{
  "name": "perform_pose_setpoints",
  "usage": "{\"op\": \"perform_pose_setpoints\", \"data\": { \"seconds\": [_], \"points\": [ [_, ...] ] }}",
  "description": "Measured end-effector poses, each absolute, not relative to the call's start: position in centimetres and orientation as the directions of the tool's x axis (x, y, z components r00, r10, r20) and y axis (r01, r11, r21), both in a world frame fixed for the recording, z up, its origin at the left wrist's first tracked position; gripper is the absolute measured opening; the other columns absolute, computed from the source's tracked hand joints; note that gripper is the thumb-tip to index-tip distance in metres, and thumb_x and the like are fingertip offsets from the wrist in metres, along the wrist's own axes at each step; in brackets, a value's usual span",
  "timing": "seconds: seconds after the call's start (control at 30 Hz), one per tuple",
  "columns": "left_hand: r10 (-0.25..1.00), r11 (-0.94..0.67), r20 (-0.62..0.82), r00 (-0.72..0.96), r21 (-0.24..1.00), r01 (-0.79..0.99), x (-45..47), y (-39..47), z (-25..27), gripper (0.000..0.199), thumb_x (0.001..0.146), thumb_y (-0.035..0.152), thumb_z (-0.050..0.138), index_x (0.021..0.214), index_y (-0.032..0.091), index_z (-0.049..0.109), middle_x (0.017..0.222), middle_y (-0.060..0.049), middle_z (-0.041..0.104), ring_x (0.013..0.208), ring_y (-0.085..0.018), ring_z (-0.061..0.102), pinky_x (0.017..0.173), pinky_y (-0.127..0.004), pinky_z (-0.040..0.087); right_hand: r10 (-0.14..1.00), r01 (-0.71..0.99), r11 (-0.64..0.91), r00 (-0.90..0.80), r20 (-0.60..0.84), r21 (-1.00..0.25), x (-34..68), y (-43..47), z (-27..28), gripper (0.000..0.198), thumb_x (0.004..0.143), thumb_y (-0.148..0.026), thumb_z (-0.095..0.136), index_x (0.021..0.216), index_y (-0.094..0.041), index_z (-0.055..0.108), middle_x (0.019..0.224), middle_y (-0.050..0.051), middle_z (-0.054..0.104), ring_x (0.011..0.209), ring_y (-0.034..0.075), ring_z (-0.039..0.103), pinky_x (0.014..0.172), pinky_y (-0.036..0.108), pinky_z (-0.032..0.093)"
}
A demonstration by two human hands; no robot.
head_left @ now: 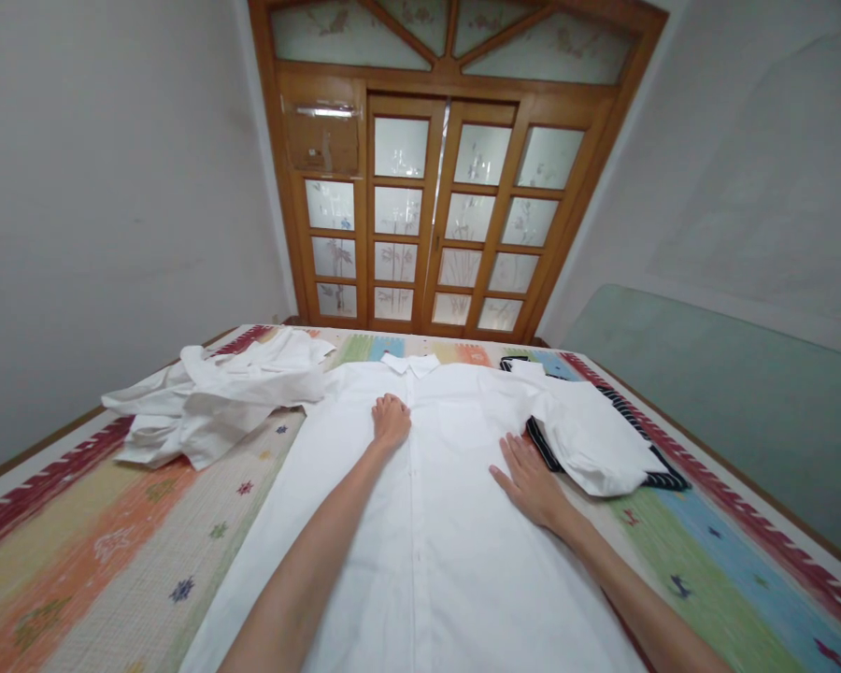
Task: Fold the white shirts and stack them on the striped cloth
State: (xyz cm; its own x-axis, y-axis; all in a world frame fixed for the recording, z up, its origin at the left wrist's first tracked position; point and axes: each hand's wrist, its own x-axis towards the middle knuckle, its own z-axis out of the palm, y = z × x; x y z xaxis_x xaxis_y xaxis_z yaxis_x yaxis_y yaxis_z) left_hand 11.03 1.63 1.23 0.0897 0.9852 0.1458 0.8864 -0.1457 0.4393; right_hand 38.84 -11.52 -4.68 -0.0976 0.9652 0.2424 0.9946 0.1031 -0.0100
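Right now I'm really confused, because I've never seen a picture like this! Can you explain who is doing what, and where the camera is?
Sure! There's no robot here, just a person's bare left hand and right hand. The only picture comes from a camera worn on that person's head, looking forward and down, so the arms reach in from the bottom.

A white shirt lies spread out, collar pointing away, on a colourful cover. The left hand is curled on its front; I can't tell whether it pinches any cloth. The right hand rests flat and open on it. Crumpled white cloth lies to the left, and dark striped cloth peeks out on the right.
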Motion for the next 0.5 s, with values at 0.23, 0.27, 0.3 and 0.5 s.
{"op": "perform_pose_setpoints", "data": {
  "seconds": [0.23,0.27,0.3,0.5],
  "points": [
    [0.950,-0.305,0.169,0.262,0.334,0.892,11.3,1.7,0.2,0.042,0.095,0.021,0.032,0.134,0.024,0.049,0.148,-0.007,0.046,0.139,-0.022,0.033,0.113,-0.041,0.023,0.893,0.894,0.437,-0.420,0.161,-0.096,38.3,-17.3,-1.6,0.066,0.097,-0.054,0.036,0.154,-0.023,0.025,0.159,0.007,0.025,0.147,0.024,0.021,0.120,0.046,0.019],
    [0.945,-0.324,0.155,0.288,0.318,0.891,11.3,1.8,0.1,0.045,0.095,0.021,0.030,0.136,0.025,0.048,0.151,-0.007,0.043,0.141,-0.023,0.031,0.114,-0.043,0.021,0.877,0.869,0.478,-0.464,0.123,-0.127,38.2,-18.2,-0.9,0.064,0.097,-0.053,0.038,0.153,-0.027,0.026,0.159,0.004,0.024,0.147,0.023,0.021,0.120,0.044,0.020],
    [0.942,-0.334,0.138,0.306,0.305,0.892,11.3,1.9,0.1,0.046,0.096,0.021,0.029,0.138,0.025,0.047,0.152,-0.007,0.041,0.143,-0.024,0.029,0.115,-0.046,0.019,0.866,0.853,0.500,-0.492,0.092,-0.151,38.2,-18.9,-0.3,0.064,0.096,-0.054,0.041,0.153,-0.029,0.026,0.159,0.002,0.023,0.147,0.023,0.021,0.120,0.043,0.021],
    [0.943,-0.331,0.126,0.307,0.278,0.902,11.0,1.9,-0.1,0.051,0.096,0.027,0.029,0.146,0.021,0.040,0.155,-0.008,0.035,0.146,-0.025,0.025,0.119,-0.049,0.012,0.882,0.864,0.472,-0.460,0.108,-0.177,37.1,-18.0,2.3,0.044,0.095,-0.047,0.043,0.125,-0.024,0.065,0.133,0.011,0.061,0.122,0.027,0.055,0.104,0.043,0.042]
  ]
}}
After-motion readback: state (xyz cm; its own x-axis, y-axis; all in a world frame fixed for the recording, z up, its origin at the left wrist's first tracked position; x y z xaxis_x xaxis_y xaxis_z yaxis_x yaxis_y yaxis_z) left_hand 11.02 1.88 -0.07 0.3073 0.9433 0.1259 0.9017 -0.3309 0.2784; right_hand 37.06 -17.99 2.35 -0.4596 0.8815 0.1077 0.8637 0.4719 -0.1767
